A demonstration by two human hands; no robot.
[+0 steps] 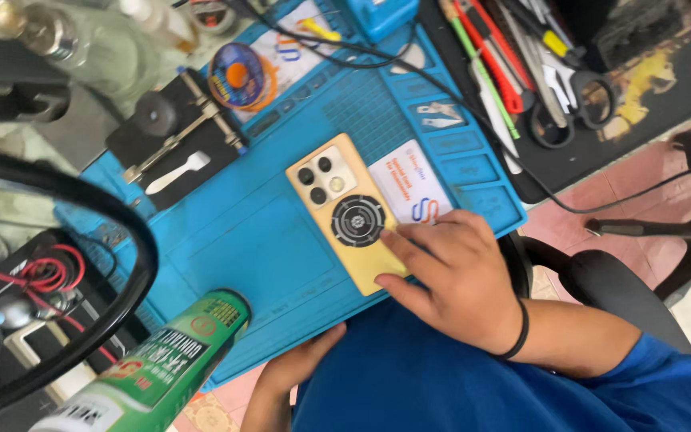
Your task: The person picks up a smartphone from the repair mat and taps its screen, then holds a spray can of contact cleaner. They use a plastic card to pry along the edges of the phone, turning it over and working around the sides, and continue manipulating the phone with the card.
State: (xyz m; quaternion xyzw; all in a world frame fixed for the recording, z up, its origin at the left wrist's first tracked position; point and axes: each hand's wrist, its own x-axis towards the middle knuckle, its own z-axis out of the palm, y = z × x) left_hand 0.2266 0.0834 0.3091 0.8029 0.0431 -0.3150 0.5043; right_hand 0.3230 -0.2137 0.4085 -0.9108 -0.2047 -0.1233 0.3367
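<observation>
Right hand (449, 276) presses open fingers on the lower end of a gold, flat smartphone (351, 210) lying back-up on the blue silicone mat (257, 240); left hand (293, 364) rests open at the mat's near edge. Judging by this, the phone is being steadied; next calls for firm grip.

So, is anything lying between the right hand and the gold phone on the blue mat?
Nothing visible: the right hand already rests its fingers on the lower end of the gold phone, which lies face down on the blue mat.
</observation>
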